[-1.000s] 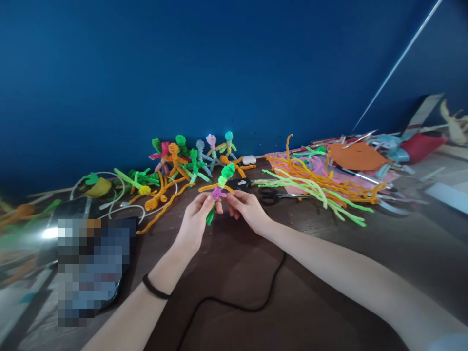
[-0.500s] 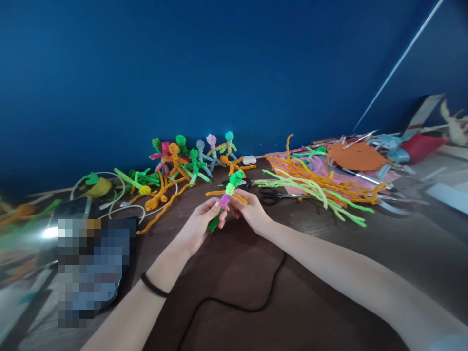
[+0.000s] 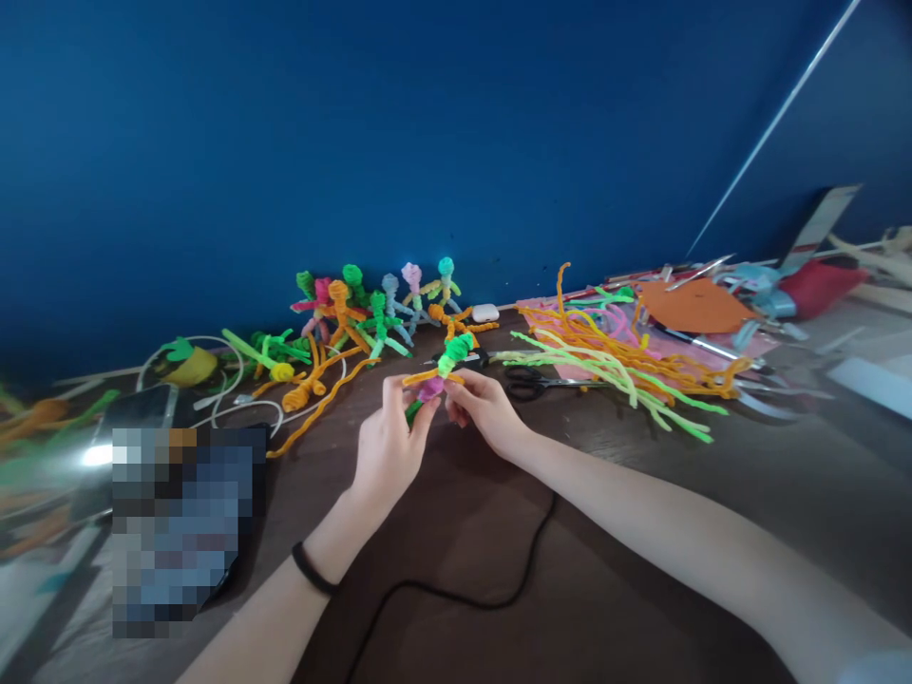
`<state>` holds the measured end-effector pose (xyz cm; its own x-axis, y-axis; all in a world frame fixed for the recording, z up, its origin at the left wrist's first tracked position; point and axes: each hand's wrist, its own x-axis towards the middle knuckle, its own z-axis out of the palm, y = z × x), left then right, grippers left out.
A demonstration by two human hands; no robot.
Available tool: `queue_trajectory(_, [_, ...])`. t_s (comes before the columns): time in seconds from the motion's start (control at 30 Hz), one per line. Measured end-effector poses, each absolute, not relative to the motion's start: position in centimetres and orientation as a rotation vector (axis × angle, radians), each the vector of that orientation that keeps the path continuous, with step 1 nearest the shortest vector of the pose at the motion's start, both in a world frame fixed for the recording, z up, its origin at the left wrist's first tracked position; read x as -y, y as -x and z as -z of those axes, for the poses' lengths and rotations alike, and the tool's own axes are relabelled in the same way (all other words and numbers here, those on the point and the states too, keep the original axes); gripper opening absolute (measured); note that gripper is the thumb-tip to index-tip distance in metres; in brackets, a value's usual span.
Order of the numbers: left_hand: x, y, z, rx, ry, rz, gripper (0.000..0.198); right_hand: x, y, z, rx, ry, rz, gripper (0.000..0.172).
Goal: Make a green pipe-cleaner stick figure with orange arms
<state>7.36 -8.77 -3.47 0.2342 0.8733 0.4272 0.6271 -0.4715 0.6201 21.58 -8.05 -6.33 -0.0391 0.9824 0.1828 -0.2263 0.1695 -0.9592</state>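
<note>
A pipe-cleaner figure (image 3: pixel 446 365) is held above the dark table, its coiled green head up, with a light green neck, a purple middle and orange arms out to both sides. My left hand (image 3: pixel 395 432) pinches its purple middle between thumb and fingers, hiding most of the green lower part. The fingertips of my right hand (image 3: pixel 484 404) are closed on the figure's right side, at the orange arm. Behind it, several finished-looking figures (image 3: pixel 342 309) in green, orange, blue and pink lean near the blue wall.
Orange pipe cleaners (image 3: pixel 655 366) and pale green ones (image 3: pixel 605 361) lie at the right beside black-handled scissors (image 3: pixel 527 383). A white case (image 3: pixel 485 313) sits by the wall. A black cord (image 3: pixel 456 596) crosses the table (image 3: pixel 605 608); a pixelated device (image 3: pixel 192 522) is at the left.
My left hand has shifted up along the figure, its fingers now around the purple middle and left arm. The green lower part is more covered. My right hand has barely moved.
</note>
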Motion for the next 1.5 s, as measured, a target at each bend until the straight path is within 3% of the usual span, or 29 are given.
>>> queue_trajectory(0.2, [8.7, -6.8, 3.8, -1.613, -2.631, -1.193, 0.019, 8.1, -21.5, 6.3, 1.173, 0.892, -1.197, 0.028])
queue_trajectory(0.37, [8.6, -6.6, 3.6, -1.583, -2.652, -1.273, 0.018, 8.1, -21.6, 6.2, 1.155, 0.906, -1.217, 0.03])
queue_trajectory(0.53, [8.5, -6.7, 3.2, -1.59, -2.373, -1.21, 0.021, 8.0, -21.6, 6.2, 1.166, 0.933, -1.215, 0.031])
queue_trajectory(0.9, [8.7, -7.7, 2.5, -1.076, -1.493, -1.317, 0.019, 8.1, -21.7, 6.1, 1.26, 0.902, -1.231, 0.032])
queue_trajectory(1.5, [8.3, -7.5, 2.8, -0.552, -0.802, -0.699, 0.015, 8.1, -21.7, 6.1, 1.181, 0.846, -1.244, 0.031])
